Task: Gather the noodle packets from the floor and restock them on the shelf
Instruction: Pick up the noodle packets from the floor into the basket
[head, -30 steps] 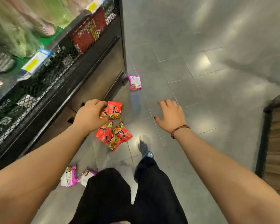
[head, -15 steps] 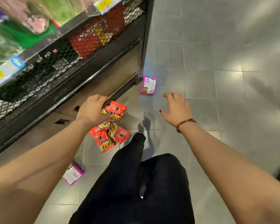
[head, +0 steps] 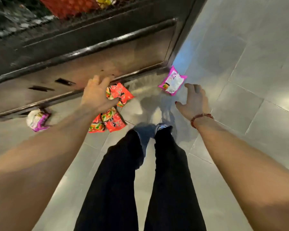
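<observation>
Three red noodle packets lie on the grey floor by the shelf base: one [head: 121, 93] partly under my left hand [head: 97, 95], two more [head: 113, 121] just nearer my feet. My left hand hovers over the upper red packet with fingers spread. I cannot tell whether it touches the packet. A pink-and-white packet [head: 173, 80] lies at the shelf's corner. Just right of it, my right hand [head: 194, 101] is spread and holds nothing. Another pink packet [head: 37, 120] lies left, partly behind my left forearm. The shelf [head: 83, 39] runs along the top left.
Red and yellow packs [head: 68, 5] sit behind the shelf's wire mesh at the top. My black-trousered legs [head: 140, 172] and a shoe [head: 162, 126] stand between my arms. Grey tiled floor [head: 249, 64] spreads to the right.
The view has tipped down and closer to the floor. Both hands have dropped toward the packets, the left now spread over the upper red one, the right beside the pink one.
</observation>
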### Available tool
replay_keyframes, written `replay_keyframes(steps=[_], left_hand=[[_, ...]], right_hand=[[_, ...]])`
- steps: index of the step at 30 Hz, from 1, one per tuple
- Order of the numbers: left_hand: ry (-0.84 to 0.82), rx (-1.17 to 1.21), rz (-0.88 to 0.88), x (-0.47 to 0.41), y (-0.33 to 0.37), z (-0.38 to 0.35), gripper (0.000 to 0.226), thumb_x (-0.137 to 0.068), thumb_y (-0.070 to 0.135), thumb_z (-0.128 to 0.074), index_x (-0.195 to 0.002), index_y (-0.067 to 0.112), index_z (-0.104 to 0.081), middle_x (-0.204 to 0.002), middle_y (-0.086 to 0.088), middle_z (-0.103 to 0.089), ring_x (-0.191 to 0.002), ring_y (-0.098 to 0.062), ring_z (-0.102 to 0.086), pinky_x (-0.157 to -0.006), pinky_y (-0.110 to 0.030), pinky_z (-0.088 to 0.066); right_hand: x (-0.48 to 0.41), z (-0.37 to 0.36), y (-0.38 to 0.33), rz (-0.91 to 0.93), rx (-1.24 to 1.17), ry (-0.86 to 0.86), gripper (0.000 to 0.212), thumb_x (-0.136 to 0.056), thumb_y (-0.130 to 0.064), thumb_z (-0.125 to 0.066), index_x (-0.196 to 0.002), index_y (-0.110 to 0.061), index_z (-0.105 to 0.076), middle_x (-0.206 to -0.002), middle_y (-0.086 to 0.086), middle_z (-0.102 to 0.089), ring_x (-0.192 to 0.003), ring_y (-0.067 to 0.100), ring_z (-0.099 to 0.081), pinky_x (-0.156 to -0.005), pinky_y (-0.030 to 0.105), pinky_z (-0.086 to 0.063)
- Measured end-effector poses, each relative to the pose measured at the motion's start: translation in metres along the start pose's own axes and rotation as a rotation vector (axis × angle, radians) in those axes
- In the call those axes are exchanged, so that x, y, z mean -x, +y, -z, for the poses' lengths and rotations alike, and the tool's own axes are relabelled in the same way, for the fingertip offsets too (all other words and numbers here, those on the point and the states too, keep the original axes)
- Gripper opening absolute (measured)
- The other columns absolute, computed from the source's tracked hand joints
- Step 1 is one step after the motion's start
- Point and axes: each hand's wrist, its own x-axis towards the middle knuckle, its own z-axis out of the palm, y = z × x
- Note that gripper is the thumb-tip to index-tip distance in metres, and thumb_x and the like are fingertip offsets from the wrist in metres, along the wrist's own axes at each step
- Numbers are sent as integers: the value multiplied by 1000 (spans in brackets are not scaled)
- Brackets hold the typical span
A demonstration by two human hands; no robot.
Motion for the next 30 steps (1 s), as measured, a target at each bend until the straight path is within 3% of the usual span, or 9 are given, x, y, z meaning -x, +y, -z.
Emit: replay_keyframes(steps=[3, 7, 12, 16, 20, 25, 30], left_hand=[[14, 74, 27, -33, -6, -52, 87, -67, 35, -82, -143, 24, -40, -152, -16, -25, -134, -41, -28, -107, -49, -34], [50, 163, 38, -81, -34, -144, 101, -57, 36, -88, -145, 24, -39, -154, -19, -21, -135, -45, -28, -110, -53, -30], [1, 135, 68, -132, -77, -260, 111, -56, 43, -89, -148, 37, -27, -158, -19, -10, -142, -45, -16, -112, -60, -25], [-14, 131, 90, -163, -110, -328, 115, -57, 45, -89, -147, 46, -17, -160, -11, 2, -146, -38, -6, -115, -55, -20], [-27, 111, 85, -189, -135, -369, 122, -54, 45, -90, -145, 54, -10, -160, -11, 7, -146, -37, -3, -114, -56, -24], [-51, 32, 83, -219, -141, -389, 127, -52, 49, -90, -144, 56, -2, -157, -20, -3, -140, -47, -16, -108, -60, -30], [-111, -200, 47, -215, -125, -391, 122, -56, 60, -82, -147, 50, -1, -153, -17, -11, -133, -45, -20, -103, -59, -34]], right_hand=[[-46, -36, 26, 34, 7, -16, 64, -81, -30, -67, -139, -15, -42, -139, 13, -40, -127, 35, -40, -97, 43, -43], [-116, -109, 54, 69, 73, 9, 72, -83, -38, -68, -144, -19, -35, -151, 16, -28, -134, 37, -31, -106, 43, -35], [-196, -217, 87, 47, 101, -2, 84, -76, -53, -74, -146, -30, -31, -153, 13, -24, -139, 36, -24, -107, 54, -35], [-246, -286, 115, 49, 167, -18, 93, -71, -64, -71, -148, -37, -25, -158, 12, -12, -144, 37, -14, -106, 60, -33], [-289, -325, 135, 39, 193, -61, 103, -69, -62, -74, -150, -43, -13, -161, 9, 1, -146, 39, -2, -109, 65, -27], [-317, -343, 143, 59, 157, -133, 105, -69, -54, -79, -149, -46, -12, -161, 6, 11, -146, 40, 9, -113, 61, -19], [-310, -360, 145, 141, 102, -123, 91, -73, -49, -79, -145, -45, -23, -158, 11, -5, -144, 41, -3, -114, 54, -22]])
